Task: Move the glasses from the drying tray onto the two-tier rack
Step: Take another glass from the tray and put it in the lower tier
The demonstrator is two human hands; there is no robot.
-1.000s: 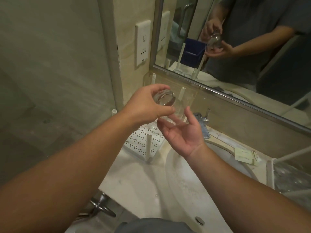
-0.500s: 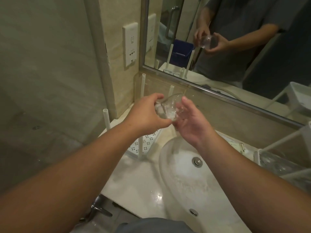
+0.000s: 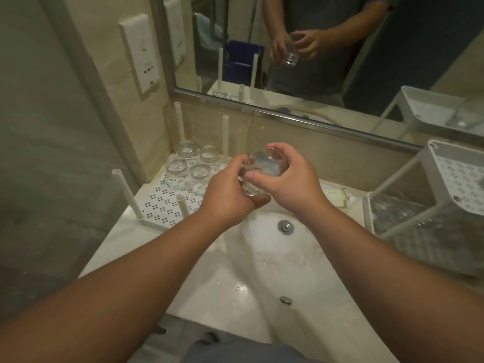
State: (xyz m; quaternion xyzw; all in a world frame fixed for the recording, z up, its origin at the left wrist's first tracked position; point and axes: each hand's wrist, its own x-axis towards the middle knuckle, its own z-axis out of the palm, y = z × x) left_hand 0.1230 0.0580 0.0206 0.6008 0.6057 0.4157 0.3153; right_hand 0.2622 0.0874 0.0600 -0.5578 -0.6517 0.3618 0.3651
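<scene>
Bathroom counter, left to right: on the drying tray [image 3: 162, 208] four glasses [image 3: 192, 163] wait upside down. Over the sink [image 3: 262, 258], our left hand [image 3: 230, 195] cradles a fifth glass [image 3: 258, 174] while our right hand [image 3: 290, 176], open a second ago, now curls round its rim. We judge the handover begun; the two-tier rack [image 3: 432, 195] comes next.

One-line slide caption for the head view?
Both hands, left hand and right hand, hold a glass above the sink; four glasses remain on the tray, rack at right.
</scene>
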